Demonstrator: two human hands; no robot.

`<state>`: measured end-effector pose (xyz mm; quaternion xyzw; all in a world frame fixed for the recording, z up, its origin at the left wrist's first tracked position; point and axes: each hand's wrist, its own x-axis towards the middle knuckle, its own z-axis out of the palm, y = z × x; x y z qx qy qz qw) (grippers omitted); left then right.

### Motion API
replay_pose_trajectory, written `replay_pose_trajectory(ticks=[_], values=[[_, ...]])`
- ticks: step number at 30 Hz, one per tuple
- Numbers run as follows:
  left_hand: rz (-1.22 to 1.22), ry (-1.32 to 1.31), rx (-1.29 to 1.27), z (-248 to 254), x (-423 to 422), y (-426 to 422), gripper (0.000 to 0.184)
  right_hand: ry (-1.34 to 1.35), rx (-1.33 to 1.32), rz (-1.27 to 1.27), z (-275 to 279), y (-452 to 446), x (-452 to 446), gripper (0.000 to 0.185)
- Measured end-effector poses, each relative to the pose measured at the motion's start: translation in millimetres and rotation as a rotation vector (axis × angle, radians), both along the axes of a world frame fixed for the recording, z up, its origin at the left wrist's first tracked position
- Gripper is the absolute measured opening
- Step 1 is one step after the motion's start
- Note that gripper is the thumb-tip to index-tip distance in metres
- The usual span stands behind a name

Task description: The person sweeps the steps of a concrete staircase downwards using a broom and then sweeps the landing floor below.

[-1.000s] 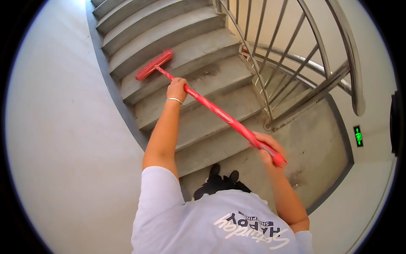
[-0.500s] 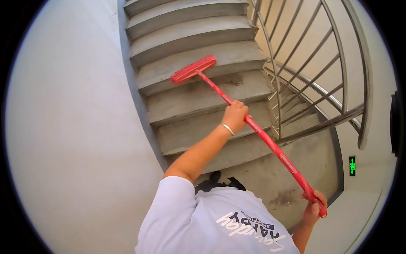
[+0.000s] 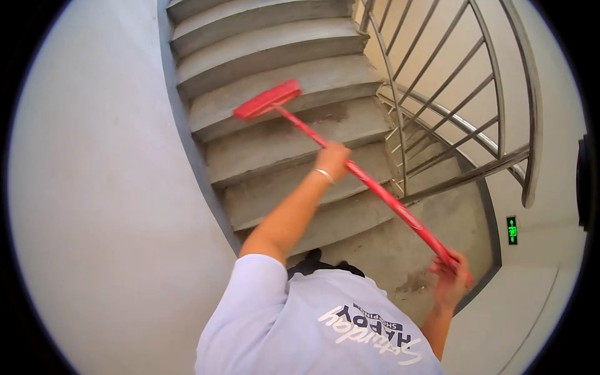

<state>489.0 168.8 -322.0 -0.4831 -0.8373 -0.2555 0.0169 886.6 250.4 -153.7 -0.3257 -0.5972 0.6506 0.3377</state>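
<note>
A red broom [image 3: 400, 209] slants across the stairs. Its bristled head [image 3: 267, 100] is over one of the steps, slightly blurred; whether it touches the tread I cannot tell. My left hand [image 3: 333, 161], with a pale bracelet at the wrist, is closed around the middle of the handle. Lower down on the right, my right hand [image 3: 451, 279] is wrapped round the handle near its end, its fingers a little smeared by motion.
Grey concrete steps [image 3: 275, 150] curve upward ahead, with dark stains on one tread. A metal railing [image 3: 494, 81] runs along the right and a white wall [image 3: 94, 187] along the left. A lit green sign [image 3: 512, 230] is on the right wall.
The broom head has shifted left, and both hands have moved up and left in view with the handle. The whole view has also shifted slightly, so the stairs appear further left.
</note>
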Motion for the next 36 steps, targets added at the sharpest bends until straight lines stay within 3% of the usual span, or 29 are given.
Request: replay_pose_trajectory(ticks=[5, 8, 11, 15, 19, 21, 25, 29, 33, 36], values=[[-0.107, -0.057, 0.158, 33, 84, 62, 0.019, 0.068, 0.281, -0.072, 31, 20, 81, 0.037], [-0.14, -0.056, 0.157, 59, 94, 70, 0.018, 0.107, 0.188, -0.085, 43, 26, 102, 0.035], [-0.113, 0.018, 0.124, 71, 74, 63, 0.02, 0.241, 0.047, -0.177, 12, 36, 90, 0.033], [0.006, 0.103, 0.076, 27, -6, 67, 0.028, 0.205, -0.126, -0.025, -45, 51, 9, 0.031], [-0.012, 0.138, 0.098, -22, -57, 102, 0.023, 0.168, -0.187, 0.128, -50, 70, -44, 0.029], [-0.094, 0.103, 0.102, -41, -49, 136, 0.022, 0.117, -0.18, 0.026, -44, 88, -31, 0.029], [-0.224, 0.081, -0.01, -33, 16, 228, 0.017, -0.026, -0.133, -0.217, -28, 115, 25, 0.03], [-0.329, 0.101, -0.073, -14, 95, 266, 0.019, 0.118, -0.14, -0.357, -38, 136, 100, 0.03], [-0.358, 0.014, 0.032, 10, 140, 251, 0.019, 0.22, -0.045, -0.277, -55, 153, 156, 0.029], [-0.291, 0.11, 0.011, -4, 112, 257, 0.018, 0.215, -0.011, -0.173, -79, 168, 147, 0.029]])
